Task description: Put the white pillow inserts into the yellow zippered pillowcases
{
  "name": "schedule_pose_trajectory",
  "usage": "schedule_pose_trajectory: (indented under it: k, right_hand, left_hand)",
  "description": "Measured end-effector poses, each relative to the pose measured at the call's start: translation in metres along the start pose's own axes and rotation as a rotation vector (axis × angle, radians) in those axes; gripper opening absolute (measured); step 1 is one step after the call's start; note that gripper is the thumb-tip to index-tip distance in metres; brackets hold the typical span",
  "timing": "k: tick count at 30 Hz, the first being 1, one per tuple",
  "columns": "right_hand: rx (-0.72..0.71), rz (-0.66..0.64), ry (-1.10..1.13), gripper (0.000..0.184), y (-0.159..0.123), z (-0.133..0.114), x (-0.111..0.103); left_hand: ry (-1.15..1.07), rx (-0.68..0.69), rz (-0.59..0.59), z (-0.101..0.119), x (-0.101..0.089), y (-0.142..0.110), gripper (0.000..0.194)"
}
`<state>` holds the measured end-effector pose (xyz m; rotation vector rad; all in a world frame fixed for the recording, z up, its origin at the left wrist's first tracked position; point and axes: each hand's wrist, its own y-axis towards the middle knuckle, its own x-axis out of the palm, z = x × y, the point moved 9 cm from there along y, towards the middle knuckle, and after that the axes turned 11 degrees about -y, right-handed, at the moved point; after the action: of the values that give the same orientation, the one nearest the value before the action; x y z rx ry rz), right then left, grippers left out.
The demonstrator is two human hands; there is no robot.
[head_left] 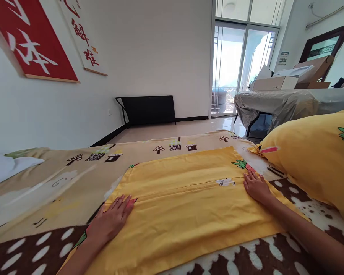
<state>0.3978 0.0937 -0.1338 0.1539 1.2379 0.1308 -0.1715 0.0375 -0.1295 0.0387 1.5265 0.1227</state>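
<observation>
A yellow pillowcase [172, 217] with carrot prints lies spread flat on a patterned blanket [83, 187]. A seam or opening runs across its middle, with a small whiskered print near the right end. My left hand [111, 217] rests palm down on the left edge, fingers stretched out and touching the cloth. On the right edge lies my right hand [256, 187], also flat, just below a carrot print. Neither hand grips anything. To the right sits a plump yellow pillow [309, 152] in matching carrot-print fabric.
White cloth [11, 168] lies at the far left of the blanket. Beyond the blanket, a black folded item [149, 110] leans against the wall. At the back right, a plastic-covered table [278, 101] holds boxes [275, 83], near glass sliding doors [229, 65].
</observation>
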Motion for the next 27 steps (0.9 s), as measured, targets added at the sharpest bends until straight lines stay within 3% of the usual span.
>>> schedule_pose_trajectory:
  k: [3,6,9,11,14,18,27]
  right_hand:
    - [-0.112,0.078,0.065,0.041,-0.006,-0.055,-0.052]
    - [-0.366,-0.008,0.215,0.031,-0.018,-0.139,-0.091]
    - [-0.477,-0.02,0.258,0.03,-0.029,-0.203,-0.114]
    - [-0.501,-0.001,0.273,0.041,-0.033,-0.231,-0.115]
    - [-0.487,0.036,0.321,0.052,-0.034,-0.249,-0.101]
    - [-0.447,0.052,0.427,0.054,-0.03,-0.25,-0.085]
    - [-0.485,-0.09,0.419,0.047,-0.027,-0.256,-0.089]
  left_hand:
    - [-0.036,0.071,-0.038,0.058,-0.014,0.006,0.059]
    - [-0.225,0.229,-0.138,0.14,-0.018,0.019,0.058]
    - [-0.285,0.296,-0.196,0.201,-0.012,0.041,0.056]
    - [-0.309,0.312,-0.232,0.224,-0.002,0.059,0.056]
    - [-0.343,0.333,-0.318,0.238,0.015,0.08,0.058]
    - [-0.352,0.365,-0.451,0.235,0.031,0.094,0.073]
    - [-0.33,0.38,-0.568,0.231,0.036,0.111,0.091]
